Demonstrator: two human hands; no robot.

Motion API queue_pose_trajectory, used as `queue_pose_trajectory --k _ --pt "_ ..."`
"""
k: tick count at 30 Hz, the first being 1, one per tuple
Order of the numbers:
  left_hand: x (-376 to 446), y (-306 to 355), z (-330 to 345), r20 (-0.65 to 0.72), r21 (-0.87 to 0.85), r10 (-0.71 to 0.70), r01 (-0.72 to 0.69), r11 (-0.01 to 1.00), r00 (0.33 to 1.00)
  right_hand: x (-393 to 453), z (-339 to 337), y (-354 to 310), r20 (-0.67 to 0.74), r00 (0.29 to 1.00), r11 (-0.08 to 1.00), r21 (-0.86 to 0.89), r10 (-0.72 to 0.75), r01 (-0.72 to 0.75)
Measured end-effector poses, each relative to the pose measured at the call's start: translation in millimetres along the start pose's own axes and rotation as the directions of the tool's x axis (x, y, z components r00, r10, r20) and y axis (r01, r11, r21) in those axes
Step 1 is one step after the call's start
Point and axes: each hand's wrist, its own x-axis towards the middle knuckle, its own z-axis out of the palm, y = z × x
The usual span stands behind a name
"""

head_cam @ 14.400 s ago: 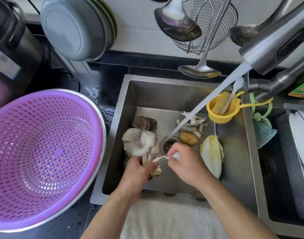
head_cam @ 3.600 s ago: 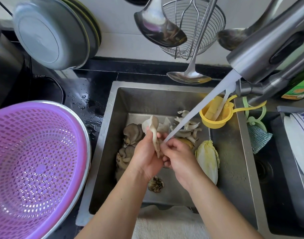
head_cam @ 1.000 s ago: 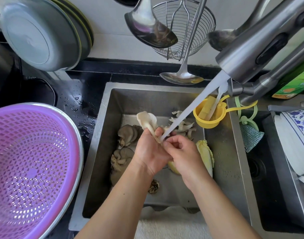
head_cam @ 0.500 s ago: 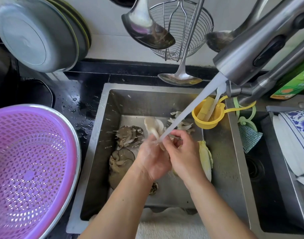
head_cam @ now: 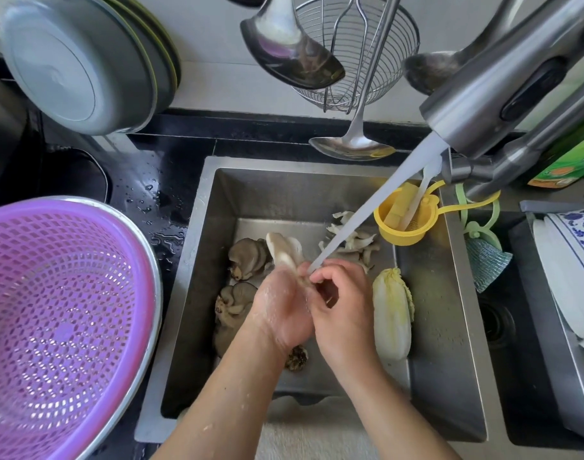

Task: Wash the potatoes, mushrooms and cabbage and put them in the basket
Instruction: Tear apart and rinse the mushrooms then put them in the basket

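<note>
Gripping a pale oyster mushroom [head_cam: 284, 250] by its stem, the left hand [head_cam: 284, 310] is curled closed around it over the sink [head_cam: 449, 376]; the mushroom's cap stands up above the knuckles. The right hand [head_cam: 343, 310] sits just beside the left, touching it; its thumb and fingertips are pinched together on the stem end, where the water stream [head_cam: 376, 210] lands. Both forearms enter from the lower edge, crossing a white towel [head_cam: 303, 443] laid at the front of the sink.

On the sink floor, 1 small dark mushroom piece [head_cam: 296, 358] lies under the left wrist; 2 grey mushroom clusters [head_cam: 244, 280] lie left of the hands; a cabbage [head_cam: 391, 313] lies lengthwise just right of the right hand; a loose pile of pale torn mushroom pieces [head_cam: 353, 240] lies beyond the hands, partly behind the stream. No potato can be made out from this view.

The purple basket [head_cam: 61, 320] sits inside a metal bowl on the dark, wet counter [head_cam: 151, 180] to the left of the sink, well apart from the hands; no produce is visible in it.

Further back, a yellow strainer cup [head_cam: 403, 227] hangs at the sink's right rear corner; the faucet head [head_cam: 502, 81] angles in from the upper right; ladles and a wire skimmer [head_cam: 376, 48] hang against the wall.
</note>
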Motion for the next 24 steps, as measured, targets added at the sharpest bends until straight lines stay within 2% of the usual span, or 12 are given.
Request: queue_pose_trajectory --k 5,9,13,16,18,21,24 --pt "-2 5 -10 0.01 -0.1 -0.11 0.111 0.989 0.994 -4 6 0 -0.009 0.995 0.962 -0.253 -0.103 0.097" --pt "-4 2 -15 -0.017 -0.133 -0.116 0.113 0.985 0.993 -5 9 -3 0.003 0.992 0.94 -0.319 -0.124 0.118" --pt "-7 -7 -6 -0.144 -0.067 -0.068 0.059 0.996 0.987 -4 7 -6 0.013 1.0 0.942 -0.335 0.019 -0.014" --pt "-11 -13 7 -0.142 -0.025 -0.048 0.045 0.999 0.989 3 6 -13 -0.006 0.981 0.938 -0.295 0.192 -0.185" --pt "-13 -13 12 -0.156 -0.026 -0.029 0.025 0.999 0.987 6 7 -15 -0.01 0.975 0.931 -0.296 0.222 -0.215" --pt "-8 -11 7 -0.246 -0.019 0.002 -0.007 1.0 0.969 8 7 -11 0.062 0.966 0.927 -0.303 0.25 -0.221" --pt "-10 -13 7 -0.348 0.003 0.043 -0.045 0.999 0.936 7 10 -4 0.127 0.938 0.936 -0.193 0.321 -0.294"
